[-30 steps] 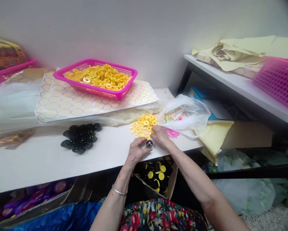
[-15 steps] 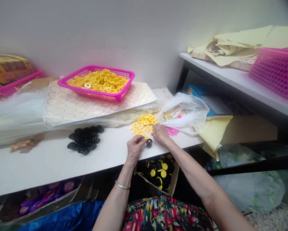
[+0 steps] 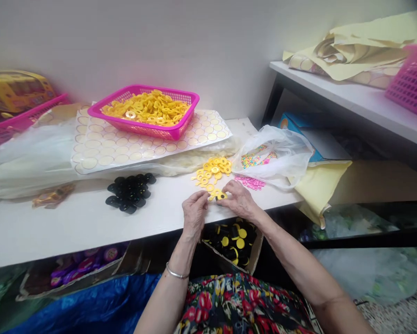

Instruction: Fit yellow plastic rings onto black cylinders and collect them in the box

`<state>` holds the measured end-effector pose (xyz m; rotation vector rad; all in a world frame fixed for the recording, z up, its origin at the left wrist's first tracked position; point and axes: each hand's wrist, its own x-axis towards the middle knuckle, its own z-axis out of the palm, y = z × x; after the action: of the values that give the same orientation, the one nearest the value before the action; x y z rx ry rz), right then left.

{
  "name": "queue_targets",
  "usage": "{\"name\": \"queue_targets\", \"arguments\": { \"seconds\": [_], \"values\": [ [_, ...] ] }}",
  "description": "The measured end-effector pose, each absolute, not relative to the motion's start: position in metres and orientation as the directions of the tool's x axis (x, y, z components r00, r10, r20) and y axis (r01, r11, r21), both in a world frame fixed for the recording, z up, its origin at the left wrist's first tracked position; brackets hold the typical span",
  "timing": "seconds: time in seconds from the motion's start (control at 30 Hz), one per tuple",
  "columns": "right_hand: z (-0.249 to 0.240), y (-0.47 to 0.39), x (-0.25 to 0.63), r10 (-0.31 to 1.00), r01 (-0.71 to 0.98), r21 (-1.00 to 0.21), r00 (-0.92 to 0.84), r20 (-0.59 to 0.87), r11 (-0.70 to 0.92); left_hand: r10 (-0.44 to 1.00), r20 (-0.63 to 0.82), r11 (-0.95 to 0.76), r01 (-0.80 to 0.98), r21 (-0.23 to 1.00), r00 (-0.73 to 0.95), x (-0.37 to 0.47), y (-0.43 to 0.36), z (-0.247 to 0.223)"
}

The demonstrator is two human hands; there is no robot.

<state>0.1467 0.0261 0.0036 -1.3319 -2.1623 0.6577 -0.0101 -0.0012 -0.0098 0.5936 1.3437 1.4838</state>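
Between my two hands, a yellow plastic ring (image 3: 222, 195) lies over a small round black piece, whose dark middle shows through the hole. The fingertips of my right hand (image 3: 241, 200) are closed on that ring's right side. My left hand (image 3: 195, 212) is just to the left, thumb and fingers pinched together; whatever is in them is hidden. Behind the fingers is a loose pile of yellow rings (image 3: 214, 170) with small tabs. Tiny pink pieces (image 3: 253, 182) are scattered beyond my right hand.
Left on the white table (image 3: 72, 232) sits a heap of black pieces (image 3: 129, 192). A pink basket (image 3: 175, 134) of yellow rings rests on printed sheets (image 3: 107, 155). A clear bag (image 3: 291, 157) holds coloured bits. Under the table edge, a carton (image 3: 255, 260) contains black-and-yellow pieces.
A yellow ring now covers the black piece, which stood bare with a pink bit on top before. My right hand has come down and nearer to it. The view has shifted slightly.
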Motion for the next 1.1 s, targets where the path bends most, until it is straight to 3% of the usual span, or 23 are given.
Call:
{"name": "queue_targets", "arguments": {
  "seconds": [0.23,0.5,0.6,0.7,0.83,1.1],
  "values": [
    [-0.004,0.020,0.139,0.900,0.709,-0.567,-0.407,0.157,0.420,0.850,-0.343,0.165,-0.416,0.894,-0.400,-0.002,0.000,-0.024],
    [-0.007,0.022,0.138,0.914,0.615,-0.709,-0.391,0.106,0.345,0.861,-0.361,0.164,-0.476,0.864,-0.359,0.018,0.003,-0.023],
    [-0.015,0.023,0.136,0.950,0.463,-0.858,-0.302,0.083,0.222,0.861,-0.378,0.211,-0.436,0.875,-0.340,0.023,0.004,-0.022],
    [-0.023,0.022,0.131,0.978,0.167,-0.985,-0.190,-0.083,-0.051,0.847,-0.386,0.237,-0.390,0.890,-0.366,0.024,0.005,-0.024],
    [-0.025,0.021,0.122,0.948,-0.141,-0.939,-0.114,-0.298,-0.312,0.837,-0.370,0.251,-0.317,0.915,-0.404,0.023,0.007,-0.028],
    [-0.025,0.026,0.115,0.877,-0.196,-0.855,-0.076,-0.474,-0.479,0.834,-0.392,0.296,-0.284,0.912,-0.388,0.022,0.009,-0.030]
  ]
}}
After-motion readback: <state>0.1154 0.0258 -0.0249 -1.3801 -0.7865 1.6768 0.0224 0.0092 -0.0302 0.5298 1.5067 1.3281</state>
